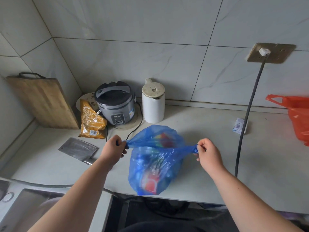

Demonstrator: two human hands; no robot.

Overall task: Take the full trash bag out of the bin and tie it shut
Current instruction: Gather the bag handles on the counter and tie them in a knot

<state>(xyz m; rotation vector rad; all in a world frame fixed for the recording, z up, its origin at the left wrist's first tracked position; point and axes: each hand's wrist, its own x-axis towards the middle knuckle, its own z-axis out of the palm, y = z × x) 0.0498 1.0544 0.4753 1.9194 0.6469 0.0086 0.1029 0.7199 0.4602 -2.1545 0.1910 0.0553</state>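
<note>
We see the blue trash bag point(155, 166) sitting full on the grey counter point(217, 148), close to its near edge, with red and other coloured packaging showing through the thin plastic. Two twisted ends of its mouth are drawn out sideways, one to each side, and they cross over the top of the bag. Our left hand point(113, 149) has its fingers pinched tight around the left end, and our right hand point(208, 152) has its fingers closed on the right end; both ends look taut.

Beyond the bag, against the tiled wall, stand a white kettle point(153, 104) and, to its left, a grey rice cooker point(116, 102). An orange snack packet point(92, 120) leans just beside the cooker, and a wooden cutting board point(42, 101) is propped in the far left corner. A cleaver point(78, 149) lies flat on the counter near our left hand. To the right, a dark cable point(247, 114) hangs from a wall socket point(271, 52), with a small white packet point(239, 125) beside it and an orange plastic bag point(296, 114) at the right edge.
</note>
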